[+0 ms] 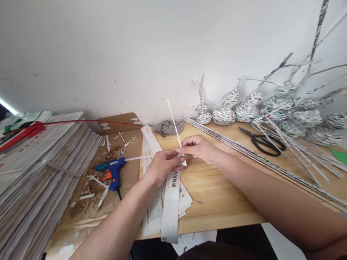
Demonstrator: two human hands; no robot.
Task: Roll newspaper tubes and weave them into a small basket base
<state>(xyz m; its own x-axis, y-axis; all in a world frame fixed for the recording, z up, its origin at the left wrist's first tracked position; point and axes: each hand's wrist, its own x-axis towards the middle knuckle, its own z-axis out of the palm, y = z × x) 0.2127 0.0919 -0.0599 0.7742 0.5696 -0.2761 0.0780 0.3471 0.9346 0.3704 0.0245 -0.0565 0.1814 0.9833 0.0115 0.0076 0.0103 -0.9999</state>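
- The wooden desk point(216, 201) reaches furthest, spreading to the right of my glue gun point(114, 175).
- A thick stack of paper sheets point(60, 155) rises to the left of the glue gun, a pale tie across it.
- Woven paper gourd shapes point(247, 111) stand in a cluster well to the right of the glue gun and further back, along the wall.
- Long rolled paper sticks point(230, 143) run slantwise, also right of the glue gun.
- A stained brown sheet point(132, 178) lies beneath the glue gun.
- My left hand point(164, 165), just right of the glue gun, grips the upper end of a paper strip.
- My right hand point(198, 148), further right of the glue gun, pinches a thin stick between thumb and forefinger.
- Loose printed strips point(154, 209) lie to the right of the glue gun, partly under my left arm.
- The paper strip point(170, 218) hangs from my left hand, right of the glue gun, its lower end past the desk's front edge.
- Black scissors point(253, 135) lie far right of the glue gun.
- The thin stick point(174, 122) points up and away, right of the glue gun; my fingers hide its lower end.
- White scraps point(87, 196) litter the space left of the glue gun.
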